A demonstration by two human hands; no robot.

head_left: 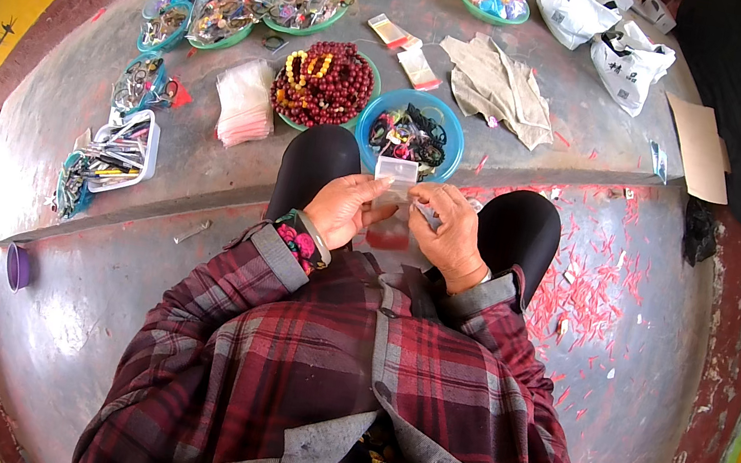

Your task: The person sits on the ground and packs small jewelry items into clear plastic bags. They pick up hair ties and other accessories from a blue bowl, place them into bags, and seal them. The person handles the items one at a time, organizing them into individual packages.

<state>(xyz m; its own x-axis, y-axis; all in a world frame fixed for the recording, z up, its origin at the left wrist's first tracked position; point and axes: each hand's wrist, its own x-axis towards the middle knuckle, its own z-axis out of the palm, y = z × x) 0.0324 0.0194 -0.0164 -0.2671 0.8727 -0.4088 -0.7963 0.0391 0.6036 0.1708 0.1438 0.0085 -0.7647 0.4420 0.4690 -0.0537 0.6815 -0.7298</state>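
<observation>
Between my knees, my left hand [341, 211] pinches a small clear plastic box [396, 169] with thumb and fingertips. My right hand [451, 238] is closed close to the box's right side, its fingertips bent inward; a bit of clear plastic shows by them, too small to name. Below the hands, a see-through piece with a reddish part [387, 238] shows above my lap. Just beyond the box stands a blue basin [459, 128] of dark cords and small trinkets. Left of it, a green tray [373, 83] holds dark red bead strings [321, 89] and some yellow beads.
Clear bags [244, 105] with red edges lie at left. Farther back are several trinket baskets [306, 4], a beige cloth [500, 86] and white plastic bags [629, 67]. A tool tray [149, 155] sits by the ledge's left edge. Red scraps [595, 281] litter the floor at right.
</observation>
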